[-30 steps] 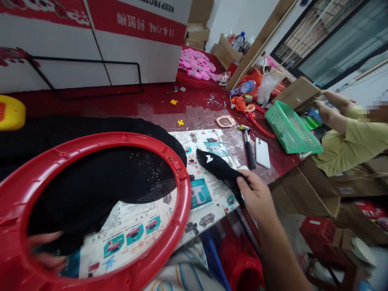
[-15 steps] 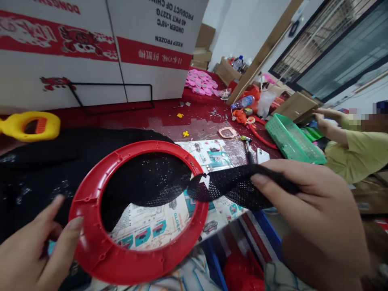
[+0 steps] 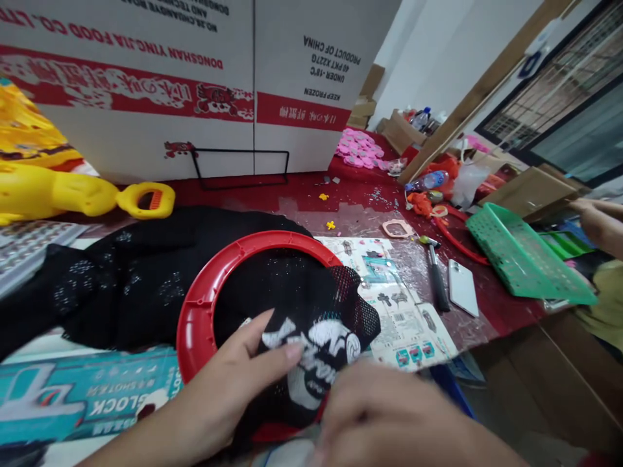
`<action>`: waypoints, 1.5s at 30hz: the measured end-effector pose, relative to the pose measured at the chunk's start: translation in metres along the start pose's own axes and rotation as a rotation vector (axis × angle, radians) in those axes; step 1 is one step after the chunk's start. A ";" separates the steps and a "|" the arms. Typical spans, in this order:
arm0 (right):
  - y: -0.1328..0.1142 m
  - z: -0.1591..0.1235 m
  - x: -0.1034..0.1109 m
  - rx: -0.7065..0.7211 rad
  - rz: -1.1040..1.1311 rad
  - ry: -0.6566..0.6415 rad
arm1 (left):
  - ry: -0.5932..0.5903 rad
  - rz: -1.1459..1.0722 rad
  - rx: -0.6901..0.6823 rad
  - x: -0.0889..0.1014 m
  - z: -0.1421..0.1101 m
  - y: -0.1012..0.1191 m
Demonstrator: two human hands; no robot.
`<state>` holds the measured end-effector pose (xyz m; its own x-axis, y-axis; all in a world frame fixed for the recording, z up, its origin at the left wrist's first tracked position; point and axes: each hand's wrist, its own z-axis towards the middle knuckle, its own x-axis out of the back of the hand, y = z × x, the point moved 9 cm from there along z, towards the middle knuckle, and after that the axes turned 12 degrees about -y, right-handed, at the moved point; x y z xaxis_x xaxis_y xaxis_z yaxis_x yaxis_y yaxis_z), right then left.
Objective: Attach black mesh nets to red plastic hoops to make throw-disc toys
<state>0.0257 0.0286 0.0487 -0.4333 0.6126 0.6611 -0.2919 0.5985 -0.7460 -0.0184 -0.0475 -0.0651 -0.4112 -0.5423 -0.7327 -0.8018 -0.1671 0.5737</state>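
A red plastic ring (image 3: 197, 311) lies tilted in front of me, with black mesh fabric (image 3: 287, 285) spread across its opening and over part of its right rim. White printing shows on the fabric's near part. My left hand (image 3: 243, 373) is closed on the fabric inside the ring, thumb and index finger on top. On the near right side, my right hand (image 3: 384, 408) has its fingers curled at the fabric's edge. It is blurred, and its fingertips are partly hidden.
More black fabric (image 3: 141, 279) spreads left of the ring. Printed cardboard (image 3: 409, 324) lies underneath. To the right are a hammer (image 3: 435, 279), a phone (image 3: 462, 287) and a green basket (image 3: 525, 259). A large carton (image 3: 296, 146) stands behind; another person's arm (image 3: 603, 220) shows far right.
My right hand has come down and left to the ring's near side, bringing the stretched fabric over the ring. My left hand has moved from the rim onto the fabric. The view has turned left.
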 end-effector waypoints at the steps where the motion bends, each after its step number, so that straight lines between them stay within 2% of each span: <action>1: 0.012 -0.007 0.018 -0.060 0.025 0.156 | -0.057 0.038 0.023 -0.001 -0.003 -0.003; 2: 0.023 -0.013 0.032 -0.110 0.046 0.278 | -0.136 0.081 0.063 -0.004 -0.007 -0.009; 3: 0.036 -0.015 0.039 -0.172 0.110 0.327 | -0.212 0.124 0.105 -0.006 -0.010 -0.014; 4: 0.051 -0.011 0.036 -0.232 0.215 0.284 | -0.276 0.165 0.140 -0.006 -0.014 -0.019; 6: 0.076 0.004 0.012 -0.338 0.501 0.067 | -0.315 0.241 0.162 -0.001 -0.019 -0.025; 8: 0.092 0.016 -0.010 -0.411 0.751 -0.076 | -0.194 0.276 0.135 0.016 -0.020 -0.025; 10: 0.104 0.027 -0.015 -0.453 0.870 -0.049 | 0.014 0.238 0.096 0.037 -0.022 -0.021; 12: 0.112 0.037 -0.007 -0.455 0.877 0.031 | 0.143 0.195 0.050 0.048 -0.023 -0.011; 15: 0.112 0.057 0.007 -0.396 0.784 0.064 | 0.133 0.326 -0.030 0.047 -0.011 0.023; 19: 0.110 0.088 0.022 -0.325 0.581 -0.004 | 0.104 0.799 -0.093 0.047 0.017 0.078; 21: 0.116 0.105 0.026 -0.305 0.548 -0.018 | 0.139 1.066 -0.104 0.053 0.028 0.100; 23: 0.125 0.122 0.031 -0.301 0.486 0.018 | 0.182 1.329 -0.189 0.055 0.035 0.122; 26: 0.136 0.146 0.040 -0.290 0.225 0.103 | 0.247 1.583 -0.357 0.060 0.042 0.146; 28: 0.139 0.159 0.040 -0.257 0.052 0.112 | 0.306 1.594 -0.356 0.074 0.049 0.153; 31: 0.140 0.171 0.034 -0.163 -0.122 0.093 | 0.349 1.460 -0.302 0.098 0.059 0.153; 33: 0.138 0.173 0.026 -0.062 -0.198 0.052 | 0.378 1.381 -0.307 0.107 0.062 0.152; 37: 0.136 0.171 0.017 0.075 -0.309 0.048 | 0.461 1.425 -0.301 0.112 0.062 0.153; 40: 0.135 0.170 0.017 0.096 -0.376 0.079 | 0.501 1.487 -0.257 0.113 0.063 0.153; 45: 0.134 0.171 0.016 0.098 -0.408 0.079 | 0.492 1.496 -0.258 0.112 0.066 0.152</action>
<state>-0.1664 0.0308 -0.0546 -0.1996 0.3762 0.9048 -0.5074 0.7502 -0.4239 -0.2154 -0.0792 -0.0846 -0.5103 -0.5306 0.6768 0.2900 0.6347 0.7163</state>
